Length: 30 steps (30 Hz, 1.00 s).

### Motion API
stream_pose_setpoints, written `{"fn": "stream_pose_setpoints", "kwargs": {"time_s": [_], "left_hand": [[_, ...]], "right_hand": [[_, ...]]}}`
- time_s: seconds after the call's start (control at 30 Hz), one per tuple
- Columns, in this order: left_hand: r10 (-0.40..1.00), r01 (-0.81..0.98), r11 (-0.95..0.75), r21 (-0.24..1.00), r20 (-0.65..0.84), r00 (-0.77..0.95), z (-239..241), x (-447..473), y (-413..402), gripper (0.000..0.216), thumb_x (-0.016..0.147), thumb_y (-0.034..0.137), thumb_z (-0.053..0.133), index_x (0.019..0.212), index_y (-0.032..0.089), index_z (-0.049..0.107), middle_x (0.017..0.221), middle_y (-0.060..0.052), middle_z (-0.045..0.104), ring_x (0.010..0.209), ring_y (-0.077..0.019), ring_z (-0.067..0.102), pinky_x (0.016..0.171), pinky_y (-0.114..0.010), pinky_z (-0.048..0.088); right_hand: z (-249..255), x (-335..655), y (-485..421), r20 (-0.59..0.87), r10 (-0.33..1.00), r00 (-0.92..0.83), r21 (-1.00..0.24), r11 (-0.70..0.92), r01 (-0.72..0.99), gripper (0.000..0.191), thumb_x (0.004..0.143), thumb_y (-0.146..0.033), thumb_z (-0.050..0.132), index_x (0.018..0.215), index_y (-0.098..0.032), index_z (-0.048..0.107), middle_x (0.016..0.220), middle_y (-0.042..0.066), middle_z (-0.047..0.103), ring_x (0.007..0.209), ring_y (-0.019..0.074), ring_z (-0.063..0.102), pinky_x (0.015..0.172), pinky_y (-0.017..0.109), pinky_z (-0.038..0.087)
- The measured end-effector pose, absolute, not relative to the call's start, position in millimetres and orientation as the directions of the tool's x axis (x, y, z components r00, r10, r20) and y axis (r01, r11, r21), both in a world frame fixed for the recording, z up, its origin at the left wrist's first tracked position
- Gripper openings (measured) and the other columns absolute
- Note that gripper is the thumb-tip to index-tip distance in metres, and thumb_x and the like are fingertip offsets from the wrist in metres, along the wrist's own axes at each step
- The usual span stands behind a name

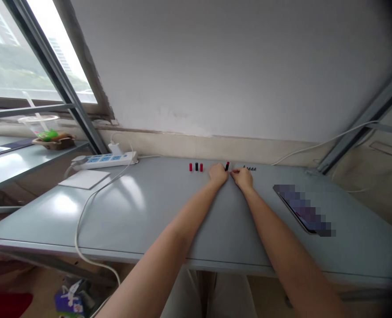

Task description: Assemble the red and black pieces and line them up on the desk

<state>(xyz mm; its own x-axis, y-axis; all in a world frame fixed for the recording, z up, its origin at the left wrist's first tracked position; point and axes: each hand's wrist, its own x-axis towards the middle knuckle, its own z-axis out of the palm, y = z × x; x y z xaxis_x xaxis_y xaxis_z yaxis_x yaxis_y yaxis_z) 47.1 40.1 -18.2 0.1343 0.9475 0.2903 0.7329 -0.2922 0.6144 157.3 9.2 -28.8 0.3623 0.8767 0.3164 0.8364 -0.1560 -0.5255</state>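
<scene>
**Your left hand [218, 173] holds a two-tone tube [227, 166] near the wall [196, 79]**

You have the tube, black below and red on top, pinched at the thumb side of your left hand, slightly tilted, toward the back of the desk [156, 221]. Your right hand [243, 177] is just beside it, thumb and fingers drawn together at the tips; you cannot tell from here whether they grip anything small. To the left of your left hand, three cylinders stand in a short row: a red one [190, 167], a black one [196, 166] and another red one [201, 167]. Just behind your right hand lies a row of small dark pieces [251, 169], partly hidden by it. Nearer you on the right lies a phone [298, 210], its screen blurred out. Well to the left are a power strip [95, 162] and a white pad [84, 179].
</scene>
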Motion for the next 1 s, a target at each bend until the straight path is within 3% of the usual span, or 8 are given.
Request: {"fn": "stream_pose_setpoints", "kwargs": {"time_s": [0.2,0.4,0.53,0.7,0.83,1.0], "left_hand": [[0.932,0.811,-0.327,0.486,0.307,0.191,-10.7,41.1,22.8,0.019,0.074,0.023,0.054,0.089,0.012,0.059,0.096,-0.017,0.060,0.101,-0.0273,0.051,0.085,-0.036,0.038],[0.919,0.816,-0.388,0.429,0.249,0.307,7.3,13.9,-10.6,0.044,0.077,0.015,0.044,0.120,0.009,0.041,0.103,-0.020,0.057,0.094,-0.0303,0.056,0.079,-0.038,0.041],[0.962,0.860,-0.269,0.433,0.169,0.215,15.3,-12.7,-27.5,0.070,0.077,0.019,0.048,0.138,0.015,0.015,0.098,-0.018,0.059,0.093,-0.0283,0.057,0.082,-0.037,0.040],[0.976,0.864,-0.192,0.465,0.186,0.117,13.4,-35.5,-32.8,0.077,0.078,0.018,0.046,0.140,0.014,-0.001,0.097,-0.019,0.060,0.094,-0.0299,0.057,0.081,-0.038,0.039],[0.974,0.874,-0.191,0.448,0.199,0.111,9.6,-38.6,-26.6,0.073,0.080,0.021,0.044,0.140,0.017,0.001,0.099,-0.018,0.060,0.094,-0.0286,0.057,0.080,-0.035,0.039],[0.969,0.911,-0.196,0.363,0.216,0.123,4.3,-39.2,-16.5,0.056,0.084,0.025,0.040,0.135,0.015,0.023,0.101,-0.017,0.059,0.092,-0.0273,0.057,0.076,-0.035,0.042]], "right_hand": [[-31.3,157.8,9.9,0.342,0.868,0.359,-0.514,-0.147,0.845,0.021,0.071,-0.035,0.058,0.082,-0.021,0.070,0.080,0.010,0.068,0.076,0.0200,0.062,0.067,0.029,0.045],[-29.7,156.5,10.2,0.301,0.881,0.366,-0.515,-0.173,0.840,0.024,0.072,-0.035,0.057,0.085,-0.021,0.070,0.085,0.011,0.068,0.080,0.0217,0.062,0.071,0.032,0.045],[-29.9,156.8,9.5,0.274,0.890,0.363,-0.510,-0.185,0.840,0.026,0.073,-0.035,0.055,0.089,-0.020,0.069,0.087,0.011,0.067,0.083,0.0221,0.061,0.072,0.032,0.045],[-26.8,157.5,0.3,0.293,0.900,0.322,-0.408,-0.187,0.894,0.026,0.073,-0.033,0.055,0.089,-0.016,0.068,0.089,0.014,0.066,0.085,0.0247,0.060,0.072,0.034,0.045],[-14.7,149.7,-13.3,0.252,0.926,0.280,-0.274,-0.209,0.939,0.021,0.074,-0.030,0.055,0.083,-0.014,0.067,0.087,0.017,0.065,0.083,0.0267,0.060,0.069,0.036,0.044],[2.2,130.3,-25.6,0.169,0.956,0.239,-0.253,-0.192,0.948,0.022,0.076,-0.031,0.052,0.082,-0.015,0.066,0.088,0.015,0.064,0.084,0.0248,0.060,0.068,0.032,0.043]]}}
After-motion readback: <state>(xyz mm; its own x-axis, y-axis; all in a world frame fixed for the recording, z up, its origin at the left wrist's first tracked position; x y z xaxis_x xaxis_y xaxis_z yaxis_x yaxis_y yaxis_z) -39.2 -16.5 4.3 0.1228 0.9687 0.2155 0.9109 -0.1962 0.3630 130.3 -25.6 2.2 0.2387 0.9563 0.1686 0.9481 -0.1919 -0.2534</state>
